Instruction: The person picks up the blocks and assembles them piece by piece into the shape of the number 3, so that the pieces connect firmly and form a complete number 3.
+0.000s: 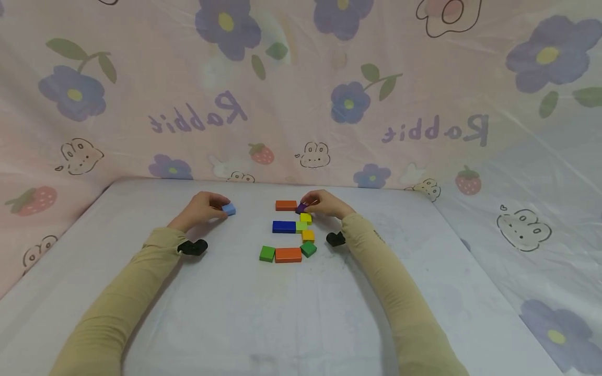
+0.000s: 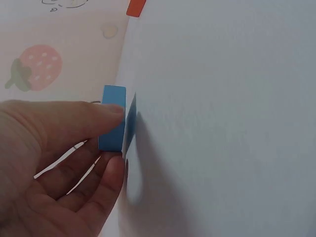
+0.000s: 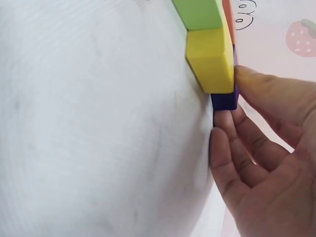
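My left hand (image 1: 201, 210) pinches a light blue block (image 1: 229, 209) between thumb and fingers, at the far left of the table. In the left wrist view the thumb lies across the blue block (image 2: 113, 138), whose shadow falls beside it; whether it touches the table I cannot tell. Thumb and fingers of my right hand (image 1: 327, 203) hold a small purple block (image 1: 300, 209) at the right end of an orange block (image 1: 286, 206). Just nearer than the purple one sits a yellow block (image 1: 305, 219). The right wrist view shows the purple block (image 3: 224, 101) partly hidden behind the yellow block (image 3: 211, 61).
Nearer on the white table (image 1: 211, 313) lie a dark blue block (image 1: 284, 227), a lime block (image 1: 301, 227), an amber block (image 1: 308, 236), a green block (image 1: 308, 249), another orange block (image 1: 288, 255) and a left green block (image 1: 267, 254). A patterned curtain (image 1: 291, 104) rises behind.
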### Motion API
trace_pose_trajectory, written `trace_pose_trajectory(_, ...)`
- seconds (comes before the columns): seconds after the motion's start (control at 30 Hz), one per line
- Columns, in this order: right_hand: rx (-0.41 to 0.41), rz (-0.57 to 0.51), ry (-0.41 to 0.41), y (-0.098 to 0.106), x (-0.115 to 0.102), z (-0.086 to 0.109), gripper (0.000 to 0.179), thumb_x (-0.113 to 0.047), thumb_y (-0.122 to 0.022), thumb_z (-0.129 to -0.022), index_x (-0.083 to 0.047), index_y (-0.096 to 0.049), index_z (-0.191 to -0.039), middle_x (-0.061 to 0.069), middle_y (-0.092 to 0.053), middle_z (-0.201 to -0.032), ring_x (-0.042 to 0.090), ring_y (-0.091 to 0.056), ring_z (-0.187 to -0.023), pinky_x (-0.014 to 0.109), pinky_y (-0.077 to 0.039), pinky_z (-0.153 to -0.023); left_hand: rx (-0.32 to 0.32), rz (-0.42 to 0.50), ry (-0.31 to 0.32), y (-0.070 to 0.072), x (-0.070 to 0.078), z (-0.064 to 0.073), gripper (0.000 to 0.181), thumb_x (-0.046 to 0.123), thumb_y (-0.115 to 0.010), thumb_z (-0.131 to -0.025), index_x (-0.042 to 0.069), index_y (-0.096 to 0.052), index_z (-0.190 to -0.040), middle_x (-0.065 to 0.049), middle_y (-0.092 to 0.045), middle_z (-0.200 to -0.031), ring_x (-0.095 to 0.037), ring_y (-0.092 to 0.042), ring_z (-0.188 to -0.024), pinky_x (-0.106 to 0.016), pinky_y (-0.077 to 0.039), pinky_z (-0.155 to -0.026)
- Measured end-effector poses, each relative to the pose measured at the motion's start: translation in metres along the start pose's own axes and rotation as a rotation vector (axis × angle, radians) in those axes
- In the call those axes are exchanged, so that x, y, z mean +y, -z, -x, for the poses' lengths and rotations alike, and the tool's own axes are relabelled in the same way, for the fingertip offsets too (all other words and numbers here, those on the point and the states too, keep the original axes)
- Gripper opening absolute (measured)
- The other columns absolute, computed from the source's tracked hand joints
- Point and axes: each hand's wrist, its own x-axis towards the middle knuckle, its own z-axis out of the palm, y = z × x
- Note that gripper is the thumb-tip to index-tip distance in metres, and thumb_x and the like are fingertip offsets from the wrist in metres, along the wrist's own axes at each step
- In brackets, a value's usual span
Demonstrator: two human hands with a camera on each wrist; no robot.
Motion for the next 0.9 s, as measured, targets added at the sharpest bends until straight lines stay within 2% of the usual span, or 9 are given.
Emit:
trace_pose_trajectory(0.33, -0.001, 0.000, 0.007, 0.000, 0.001, 0.000, 0.028, -0.011, -0.061, -0.093, -0.005, -0.061, -0.120, 0.010, -0.061, -0.112, 0.024, -0.054, -0.102, 0.037, -0.042, -0.094, -0.019, 0.072, -0.045, -0.015, 0.018, -0.017, 0.039, -0.003, -0.069, -0.082, -0.007, -0.061, -0.120, -0.022, -0.062, -0.114, -0.034, -0.058, -0.105, -0.043, -0.046, -0.091)
trace_pose_trajectory(0.5, 0.003, 0.002, 0.008, -0.001, 0.003, -0.001, 0.027, -0.011, -0.061, -0.093, -0.006, -0.061, -0.120, 0.010, -0.061, -0.111, 0.023, -0.054, -0.101, 0.037, -0.043, -0.094, -0.023, 0.088, -0.047, -0.023, 0.028, -0.024, 0.039, -0.005, -0.069, -0.082, -0.007, -0.062, -0.119, -0.022, -0.063, -0.114, -0.034, -0.059, -0.105, -0.044, -0.047, -0.091)
trace_pose_trajectory(0.9, 0.008, -0.015, 0.006, -0.001, 0.001, 0.000, 0.027, -0.009, -0.061, -0.093, -0.005, -0.061, -0.120, 0.010, -0.061, -0.111, 0.024, -0.054, -0.101, 0.036, -0.043, -0.093, -0.033, 0.072, -0.054, -0.041, 0.042, -0.038, 0.039, -0.003, -0.070, -0.082, -0.004, -0.062, -0.121, -0.019, -0.063, -0.115, -0.031, -0.058, -0.104, -0.042, -0.046, -0.092)
